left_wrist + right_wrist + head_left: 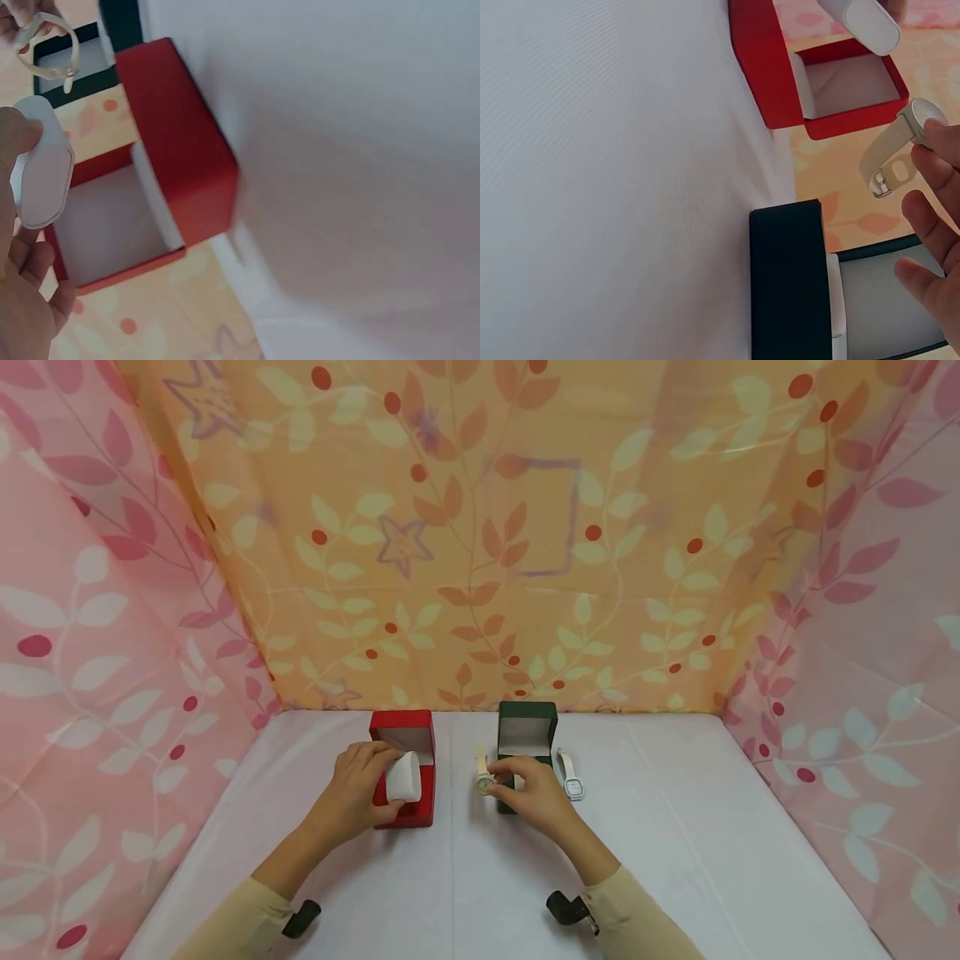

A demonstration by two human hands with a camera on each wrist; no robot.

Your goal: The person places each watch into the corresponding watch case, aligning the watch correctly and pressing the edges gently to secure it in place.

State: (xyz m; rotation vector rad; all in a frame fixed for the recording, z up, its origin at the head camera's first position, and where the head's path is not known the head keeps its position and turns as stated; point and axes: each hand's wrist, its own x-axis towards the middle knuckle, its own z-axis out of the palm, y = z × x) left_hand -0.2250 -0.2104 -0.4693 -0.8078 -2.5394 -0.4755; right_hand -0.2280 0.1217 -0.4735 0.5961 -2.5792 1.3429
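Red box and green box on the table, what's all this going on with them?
A person's left hand holds a white cushion over the open red box. The fingers of the right hand pinch a cream-strapped watch beside the open green box. A second watch lies on the table, right of the green box in the head view.

The left red box (424, 815) looks smooth, the right green box (527, 709) matt, the cream watch buckle (877, 182) metallic, the white tablecloth (495, 893) finely woven.
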